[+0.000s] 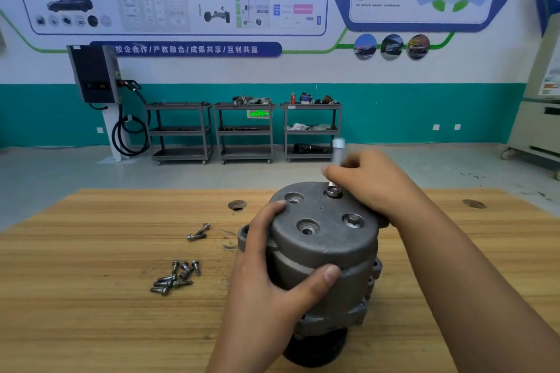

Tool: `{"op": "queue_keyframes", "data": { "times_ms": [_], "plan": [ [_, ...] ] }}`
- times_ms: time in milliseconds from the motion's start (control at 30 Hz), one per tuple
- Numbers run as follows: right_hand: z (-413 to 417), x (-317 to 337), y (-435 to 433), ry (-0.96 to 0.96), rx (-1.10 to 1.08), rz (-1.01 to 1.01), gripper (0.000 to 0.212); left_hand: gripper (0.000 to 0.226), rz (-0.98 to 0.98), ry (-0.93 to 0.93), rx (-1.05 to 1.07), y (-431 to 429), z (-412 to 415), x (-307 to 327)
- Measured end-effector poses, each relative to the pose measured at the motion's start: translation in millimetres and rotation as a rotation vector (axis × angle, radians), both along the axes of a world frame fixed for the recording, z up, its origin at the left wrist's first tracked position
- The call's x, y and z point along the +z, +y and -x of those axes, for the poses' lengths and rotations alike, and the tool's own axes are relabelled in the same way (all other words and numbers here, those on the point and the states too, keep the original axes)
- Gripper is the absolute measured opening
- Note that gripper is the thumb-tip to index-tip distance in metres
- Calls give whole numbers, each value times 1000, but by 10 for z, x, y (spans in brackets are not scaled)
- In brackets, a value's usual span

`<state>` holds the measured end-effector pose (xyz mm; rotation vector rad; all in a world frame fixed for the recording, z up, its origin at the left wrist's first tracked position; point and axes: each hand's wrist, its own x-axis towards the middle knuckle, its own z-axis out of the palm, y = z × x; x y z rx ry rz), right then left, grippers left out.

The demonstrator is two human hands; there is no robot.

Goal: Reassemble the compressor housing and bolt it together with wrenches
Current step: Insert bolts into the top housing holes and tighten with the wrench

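The grey compressor housing [325, 239] stands upright on the wooden table [91, 266], round end cap on top. My left hand [272, 278] grips its left side, fingers on the cap's rim and thumb across the front. My right hand [368, 183] holds a silver socket tool [338, 150] upright over the cap's far right hole, where a bolt head [333, 191] sits. Another bolt [353, 219] sits in the cap's near right hole. Two holes [306, 227] on the left side of the cap show no bolt.
Several loose bolts [174, 277] lie in a heap left of the housing, and two more [198, 232] lie farther back. The table has round holes [237, 205] near its far edge. Tool carts [244, 132] and a charging unit [94, 74] stand by the far wall.
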<state>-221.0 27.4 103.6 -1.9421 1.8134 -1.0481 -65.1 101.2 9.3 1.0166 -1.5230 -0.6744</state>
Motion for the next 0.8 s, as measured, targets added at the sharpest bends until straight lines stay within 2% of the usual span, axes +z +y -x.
{"op": "queue_keyframes", "data": {
  "times_ms": [133,200,233,300,400,533,567,667,800],
  "plan": [
    [242,-282,9,-691,107,-179,24,86,-5,-23,1,6,23,21],
    [290,-433,47,-972,151,-94,16,86,-9,-21,2,8,33,24],
    [294,-497,87,-1050,195,-9,12,86,-9,-20,3,9,37,24],
    [271,-604,230,-1081,262,219,19,87,-9,-21,7,9,37,20],
    [222,-740,506,-881,240,477,17,87,3,-23,14,7,49,6],
    [125,-786,740,-241,239,628,38,90,21,-10,19,-7,82,0],
    [96,-750,753,-133,249,653,39,93,17,6,20,-9,90,5],
    [9,-554,752,-18,257,650,35,93,17,42,25,-17,102,17],
    [-51,-246,664,136,265,531,27,97,37,59,14,-43,107,1]
  ]
}}
